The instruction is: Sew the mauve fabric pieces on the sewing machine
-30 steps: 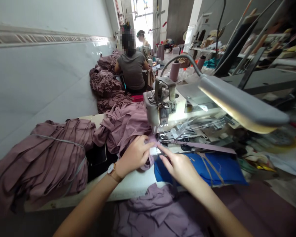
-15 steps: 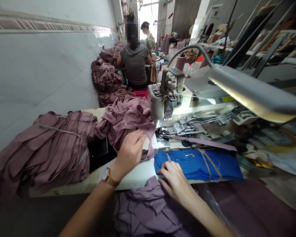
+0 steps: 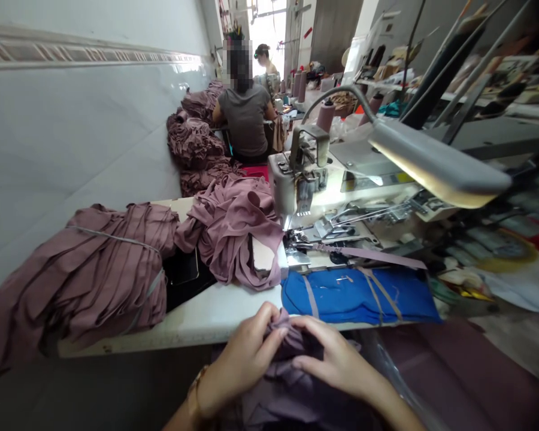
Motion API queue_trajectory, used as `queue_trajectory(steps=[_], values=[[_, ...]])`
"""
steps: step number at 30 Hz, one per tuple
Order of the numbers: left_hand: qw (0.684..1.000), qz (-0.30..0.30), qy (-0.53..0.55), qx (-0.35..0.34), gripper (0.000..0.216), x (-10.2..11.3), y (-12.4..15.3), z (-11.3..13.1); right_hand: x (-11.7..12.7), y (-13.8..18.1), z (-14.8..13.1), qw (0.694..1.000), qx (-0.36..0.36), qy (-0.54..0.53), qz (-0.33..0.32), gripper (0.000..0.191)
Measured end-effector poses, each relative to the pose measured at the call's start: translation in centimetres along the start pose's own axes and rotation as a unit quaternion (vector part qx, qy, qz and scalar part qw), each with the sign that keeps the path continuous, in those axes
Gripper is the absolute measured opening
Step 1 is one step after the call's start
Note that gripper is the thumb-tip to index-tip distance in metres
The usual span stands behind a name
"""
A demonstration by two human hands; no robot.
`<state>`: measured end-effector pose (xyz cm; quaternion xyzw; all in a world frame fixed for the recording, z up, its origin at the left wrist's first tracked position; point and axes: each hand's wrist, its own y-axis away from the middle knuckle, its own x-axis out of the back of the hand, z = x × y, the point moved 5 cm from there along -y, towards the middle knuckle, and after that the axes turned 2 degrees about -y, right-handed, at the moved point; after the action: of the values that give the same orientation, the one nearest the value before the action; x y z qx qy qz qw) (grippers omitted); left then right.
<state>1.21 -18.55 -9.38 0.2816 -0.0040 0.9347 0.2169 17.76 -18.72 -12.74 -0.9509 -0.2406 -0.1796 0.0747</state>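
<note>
At the front edge of the sewing table [image 3: 206, 320], my left hand [image 3: 251, 347] pinches a gathered piece of mauve fabric [image 3: 291, 386] between thumb and fingers. My right hand [image 3: 336, 353] is beside it, thumb and fingers curled around the same cloth. The rest of this fabric hangs below the table edge over my lap. Beyond my hands stands a sewing machine [image 3: 278, 179], with a mauve strip [image 3: 372, 256] leading to its needle area. A blue cloth pad [image 3: 341, 293] with tan bands lies before the machine. Crumpled mauve fabric [image 3: 233, 233] rests left of the needle.
A tied bundle of mauve pieces [image 3: 112, 263] sits at the left, near a dark phone-like object [image 3: 184, 266]. A lamp [image 3: 435, 158] reaches over the machine. Two people work farther back, one seated in a grey shirt [image 3: 247, 120], beside heaped fabric [image 3: 193, 137].
My left hand has moved from the crumpled fabric by the needle down to the lap fabric. My right hand has left the blue pad's edge and come down to the same cloth.
</note>
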Motion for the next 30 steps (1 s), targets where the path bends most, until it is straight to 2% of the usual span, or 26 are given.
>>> queue_trajectory(steps=[2, 4, 7, 10, 14, 17, 19, 22, 25, 27, 29, 30], values=[[0.999, 0.018, 0.006, -0.039, 0.01, 1.5, -1.6, 2.4, 0.2, 0.0, -0.3, 0.998, -0.024, -0.061, 0.011, 0.026], [0.995, 0.038, 0.013, -0.089, 0.009, 2.5, -3.5, 4.4, 1.0, -0.8, -0.5, 0.99, -0.039, -0.125, 0.05, 0.014], [0.985, 0.077, 0.052, -0.147, 0.004, 3.2, -6.3, 5.7, 2.2, -2.6, -0.5, 0.967, -0.053, -0.227, 0.098, 0.019], [0.971, 0.147, 0.079, -0.17, 0.011, 3.7, -8.1, 5.2, 2.6, -4.4, 0.1, 0.933, -0.079, -0.329, 0.123, 0.023], [0.951, 0.238, 0.048, -0.19, 0.016, 3.6, -8.6, 3.8, 2.3, -5.6, 1.1, 0.909, -0.118, -0.37, 0.149, 0.03], [0.944, 0.25, -0.061, -0.207, 0.024, 2.9, -8.3, 3.0, 1.9, -6.1, 1.2, 0.901, -0.11, -0.395, 0.14, 0.023], [0.937, 0.243, -0.135, -0.212, 0.034, 3.1, -8.5, 2.3, 2.0, -6.2, 1.3, 0.894, -0.102, -0.413, 0.14, 0.023], [0.93, 0.231, -0.221, -0.184, 0.042, 5.6, -9.7, 0.6, 2.3, -5.9, 1.8, 0.895, -0.105, -0.405, 0.155, 0.023], [0.923, 0.224, -0.28, -0.143, 0.03, 9.0, -10.8, -0.7, 2.7, -5.3, 2.4, 0.894, -0.108, -0.394, 0.184, 0.021], [0.907, 0.264, -0.298, -0.137, 0.024, 10.1, -10.4, -0.7, 2.6, -5.0, 2.5, 0.891, -0.11, -0.397, 0.189, 0.023], [0.881, 0.296, -0.315, -0.193, 0.025, 9.1, -9.1, 0.4, 2.4, -4.9, 2.5, 0.892, -0.111, -0.396, 0.187, 0.026], [0.868, 0.287, -0.326, -0.239, 0.025, 7.7, -8.4, 1.1, 2.3, -4.8, 2.5, 0.893, -0.11, -0.393, 0.191, 0.028]])
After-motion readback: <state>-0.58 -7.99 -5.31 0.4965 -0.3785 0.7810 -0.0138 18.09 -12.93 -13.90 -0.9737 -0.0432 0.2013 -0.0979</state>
